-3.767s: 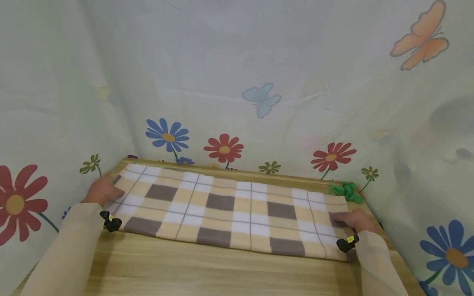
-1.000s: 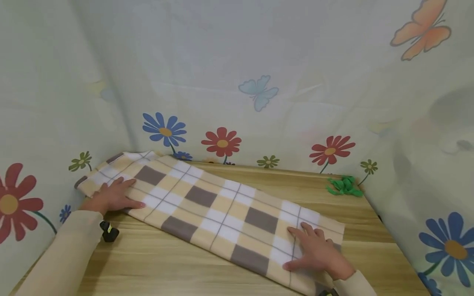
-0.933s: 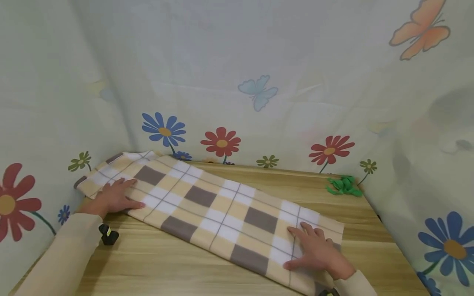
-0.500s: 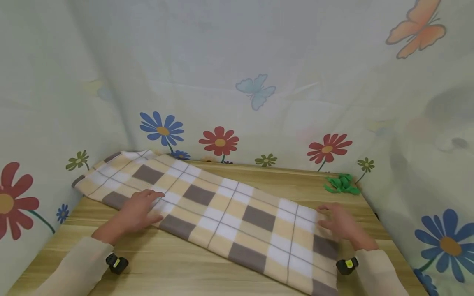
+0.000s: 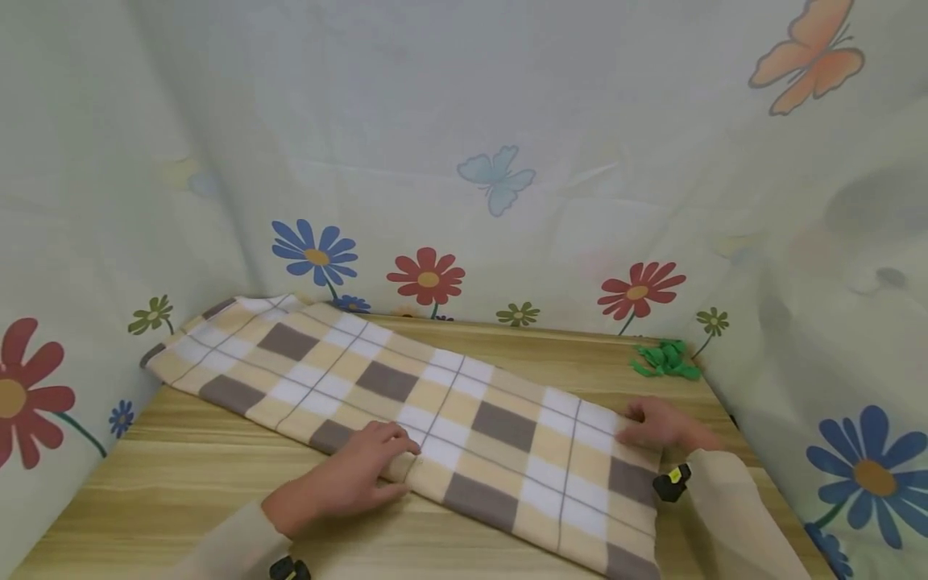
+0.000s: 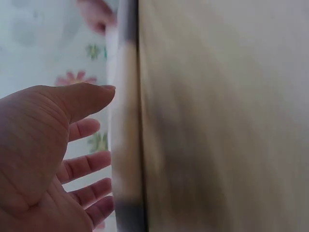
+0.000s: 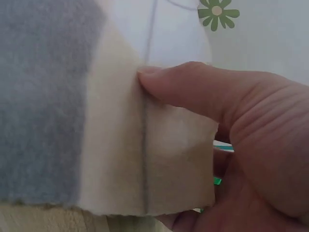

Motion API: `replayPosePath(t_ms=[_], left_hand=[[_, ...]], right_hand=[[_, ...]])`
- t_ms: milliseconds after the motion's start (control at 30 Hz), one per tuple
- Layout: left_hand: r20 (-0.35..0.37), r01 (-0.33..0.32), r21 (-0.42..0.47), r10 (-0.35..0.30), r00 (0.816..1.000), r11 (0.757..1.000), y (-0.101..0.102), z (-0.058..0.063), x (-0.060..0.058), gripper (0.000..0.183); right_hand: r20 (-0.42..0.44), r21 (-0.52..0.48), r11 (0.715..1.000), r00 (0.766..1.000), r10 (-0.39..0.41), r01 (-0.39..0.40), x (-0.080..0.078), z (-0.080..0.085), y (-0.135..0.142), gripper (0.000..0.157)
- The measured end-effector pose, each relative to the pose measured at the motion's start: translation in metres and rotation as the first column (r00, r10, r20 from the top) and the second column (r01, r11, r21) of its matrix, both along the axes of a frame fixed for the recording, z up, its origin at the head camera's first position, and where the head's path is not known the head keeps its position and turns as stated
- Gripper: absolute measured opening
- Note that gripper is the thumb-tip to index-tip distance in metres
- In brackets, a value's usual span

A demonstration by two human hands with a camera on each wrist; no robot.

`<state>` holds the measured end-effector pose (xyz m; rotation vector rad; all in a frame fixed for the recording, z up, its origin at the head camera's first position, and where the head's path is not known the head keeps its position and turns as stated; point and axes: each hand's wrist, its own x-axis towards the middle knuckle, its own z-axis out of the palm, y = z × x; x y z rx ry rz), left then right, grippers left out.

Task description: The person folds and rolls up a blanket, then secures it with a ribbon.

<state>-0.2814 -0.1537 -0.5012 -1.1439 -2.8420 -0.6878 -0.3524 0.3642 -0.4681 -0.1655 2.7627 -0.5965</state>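
A plaid fleece blanket (image 5: 500, 425) in beige, white and grey-brown lies folded into a long strip, slanting across the wooden table from back left to front right. My right hand (image 5: 656, 424) pinches its right end near the far corner. In the right wrist view the thumb (image 7: 178, 84) presses on top of the fleece, while the other fingers are partly hidden beneath it. My left hand (image 5: 355, 475) is at the near long edge around the middle, fingers loosely bent over the cloth. The left wrist view shows the thumb and fingers (image 6: 87, 164) spread beside the folded edge.
A bunched green strip of cloth (image 5: 665, 358) lies at the table's back right corner. Flower-printed fabric walls (image 5: 435, 161) rise behind and on both sides of the table (image 5: 196, 451). A small black camera sits on each wrist.
The blanket has turned from lying along the back edge to slanting. Lately my left hand has slid right along the near edge; my right hand has left the top and taken the far right corner.
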Motion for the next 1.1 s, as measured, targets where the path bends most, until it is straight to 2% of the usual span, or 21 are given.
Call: replayPosePath(t_ms=[67, 133, 233, 333, 400, 467, 567, 633, 733, 833, 967, 1000, 1100], left_hand=[[0.035, 0.040, -0.005, -0.040, 0.999, 0.999, 0.013, -0.002, 0.005, 0.044], [0.037, 0.079, -0.010, -0.079, 0.996, 0.997, 0.024, -0.004, 0.009, 0.044], [-0.010, 0.133, -0.023, -0.133, 0.991, 0.991, 0.038, -0.007, 0.014, 0.044], [-0.057, 0.176, -0.038, -0.178, 0.982, 0.984, 0.050, -0.008, 0.018, 0.045], [-0.064, 0.200, -0.047, -0.202, 0.977, 0.979, 0.059, -0.006, 0.020, 0.046], [-0.060, 0.224, -0.056, -0.227, 0.972, 0.973, 0.068, -0.003, 0.022, 0.046], [-0.066, 0.270, -0.079, -0.275, 0.959, 0.960, 0.086, 0.002, 0.026, 0.045], [-0.097, 0.307, -0.112, -0.318, 0.943, 0.945, 0.102, 0.005, 0.029, 0.044], [-0.155, 0.357, -0.185, -0.386, 0.910, 0.916, 0.132, 0.010, 0.034, 0.043], [-0.200, 0.396, -0.270, -0.454, 0.868, 0.877, 0.169, 0.014, 0.037, 0.042], [-0.226, 0.420, -0.371, -0.519, 0.824, 0.828, 0.217, 0.013, 0.041, 0.042], [-0.231, 0.417, -0.392, -0.526, 0.818, 0.820, 0.228, 0.012, 0.043, 0.043], [-0.224, 0.396, -0.443, -0.527, 0.820, 0.804, 0.254, 0.009, 0.045, 0.045]], right_hand=[[0.011, -0.012, 1.000, 1.000, -0.013, 0.013, 0.000, 0.000, 0.000, 0.022], [0.004, -0.053, 0.998, 1.000, 0.017, -0.017, -0.001, 0.000, 0.000, 0.021], [-0.026, -0.118, 0.990, 0.997, 0.077, -0.080, -0.003, 0.002, 0.003, 0.020], [-0.050, -0.163, 0.983, 0.996, 0.075, -0.082, -0.004, 0.005, 0.006, 0.032], [-0.050, -0.157, 0.986, 0.998, 0.039, -0.047, -0.004, 0.006, 0.008, 0.040], [-0.047, -0.131, 0.991, 0.999, 0.014, -0.020, -0.004, 0.007, 0.009, 0.042], [-0.033, -0.079, 0.997, 0.999, 0.019, -0.022, -0.006, 0.006, 0.010, 0.042], [-0.019, -0.073, 0.997, 1.000, 0.021, -0.022, -0.008, 0.005, 0.009, 0.045], [-0.002, -0.082, 0.997, 1.000, 0.000, 0.000, -0.010, 0.005, 0.007, 0.050], [-0.011, -0.087, 0.996, 1.000, -0.007, 0.006, -0.011, 0.006, 0.007, 0.051], [-0.027, -0.091, 0.996, 1.000, 0.005, -0.007, -0.010, 0.009, 0.008, 0.048], [-0.027, -0.091, 0.996, 1.000, 0.000, -0.003, -0.010, 0.009, 0.008, 0.048], [-0.022, -0.094, 0.995, 1.000, 0.013, -0.015, -0.009, 0.009, 0.007, 0.049]])
